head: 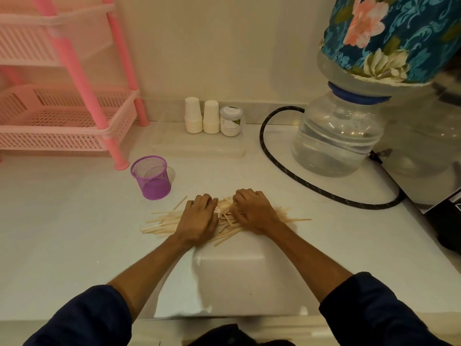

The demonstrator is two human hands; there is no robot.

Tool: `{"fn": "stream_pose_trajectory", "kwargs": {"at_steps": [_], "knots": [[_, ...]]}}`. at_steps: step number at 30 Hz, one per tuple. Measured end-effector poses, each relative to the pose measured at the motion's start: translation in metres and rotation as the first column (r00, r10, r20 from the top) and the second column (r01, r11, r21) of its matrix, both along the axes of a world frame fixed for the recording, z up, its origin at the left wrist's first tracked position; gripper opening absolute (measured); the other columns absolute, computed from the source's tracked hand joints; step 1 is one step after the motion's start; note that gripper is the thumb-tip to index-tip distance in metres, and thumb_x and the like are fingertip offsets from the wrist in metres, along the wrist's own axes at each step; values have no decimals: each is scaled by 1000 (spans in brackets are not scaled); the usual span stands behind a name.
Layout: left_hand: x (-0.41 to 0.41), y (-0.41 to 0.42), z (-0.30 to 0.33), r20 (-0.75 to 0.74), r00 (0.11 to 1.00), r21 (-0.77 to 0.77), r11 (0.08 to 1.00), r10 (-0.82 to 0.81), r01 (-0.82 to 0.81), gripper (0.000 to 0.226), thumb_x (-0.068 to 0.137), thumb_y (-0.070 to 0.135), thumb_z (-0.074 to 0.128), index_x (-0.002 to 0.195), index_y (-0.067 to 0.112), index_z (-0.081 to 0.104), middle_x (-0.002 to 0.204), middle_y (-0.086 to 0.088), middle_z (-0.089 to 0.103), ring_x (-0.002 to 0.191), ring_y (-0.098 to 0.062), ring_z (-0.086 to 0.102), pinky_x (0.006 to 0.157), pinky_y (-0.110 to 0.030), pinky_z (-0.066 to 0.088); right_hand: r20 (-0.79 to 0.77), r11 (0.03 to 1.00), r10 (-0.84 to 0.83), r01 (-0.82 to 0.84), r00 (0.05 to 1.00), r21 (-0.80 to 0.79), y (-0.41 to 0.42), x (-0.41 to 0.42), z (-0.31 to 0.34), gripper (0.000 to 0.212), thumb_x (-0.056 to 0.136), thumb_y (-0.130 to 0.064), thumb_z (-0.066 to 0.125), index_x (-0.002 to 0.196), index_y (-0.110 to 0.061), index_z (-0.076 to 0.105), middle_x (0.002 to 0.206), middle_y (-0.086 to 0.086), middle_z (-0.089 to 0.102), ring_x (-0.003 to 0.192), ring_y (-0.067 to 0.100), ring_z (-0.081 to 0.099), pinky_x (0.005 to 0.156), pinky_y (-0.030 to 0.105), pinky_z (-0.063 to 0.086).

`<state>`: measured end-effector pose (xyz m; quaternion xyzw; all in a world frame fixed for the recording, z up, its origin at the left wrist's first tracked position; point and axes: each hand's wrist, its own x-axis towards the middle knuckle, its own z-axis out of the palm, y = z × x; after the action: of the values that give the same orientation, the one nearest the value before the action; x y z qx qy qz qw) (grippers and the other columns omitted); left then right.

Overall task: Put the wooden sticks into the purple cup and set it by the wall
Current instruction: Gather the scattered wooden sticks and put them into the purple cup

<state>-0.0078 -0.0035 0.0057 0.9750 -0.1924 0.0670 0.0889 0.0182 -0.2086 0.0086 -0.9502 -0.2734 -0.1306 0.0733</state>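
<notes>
Left hand [198, 221] flat on wooden sticks [162, 224], right hand [252, 213] curled gripping some, purple cup [151, 177] upper left

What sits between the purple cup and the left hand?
Head view: bare countertop, apart from one stray stick tip at the edge of the wooden sticks pile between purple cup and left hand.

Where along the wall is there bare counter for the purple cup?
Bare counter lies between the pink rack's leg and the paper cup stacks. Right of the jar, the black hose and water jug crowd it.
</notes>
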Motion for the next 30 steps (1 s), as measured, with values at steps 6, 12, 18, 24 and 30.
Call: {"fn": "stream_pose_trajectory", "kwargs": {"at_steps": [6,12,18,24,30], "knots": [[3,-4,-5,26,1000,-44,999,-16,17,29,97,18,45,123,10,56,115,-10,56,100,-29,51,83,-39,40,16,998,58,-58,998,20,4,12,-3,28,102,-33,40,90,-12,53,85,5,58,76,23,49,72,37,40],[8,-5,4,-2,999,-47,998,-43,43,24,90,5,48,112,9,57,109,-9,56,91,-29,52,77,-38,40,-37,992,54,-49,998,119,4,17,0,32,104,-34,36,102,-11,58,87,6,64,75,24,59,64,38,46],[23,0,17,-22,999,-62,997,-45,43,15,93,13,43,104,11,52,98,-7,55,78,-28,50,73,-38,39,98,989,50,-63,994,136,0,33,14,34,100,-36,47,82,-10,59,69,7,64,58,28,60,51,33,43],[34,5,27,-75,997,-172,985,-34,21,15,89,27,31,80,17,38,70,-1,49,62,-23,42,61,-34,27,-124,1000,-22,24,992,12,-5,50,25,60,90,-70,35,65,-16,40,58,2,53,56,24,51,57,32,36],[42,3,32,-207,973,-279,959,-104,44,45,74,55,24,85,17,45,76,1,54,67,-19,48,59,-35,37,-306,998,-65,65,950,-9,2,60,33,72,83,-83,28,53,-18,38,52,-4,45,53,16,46,60,31,33]]}}
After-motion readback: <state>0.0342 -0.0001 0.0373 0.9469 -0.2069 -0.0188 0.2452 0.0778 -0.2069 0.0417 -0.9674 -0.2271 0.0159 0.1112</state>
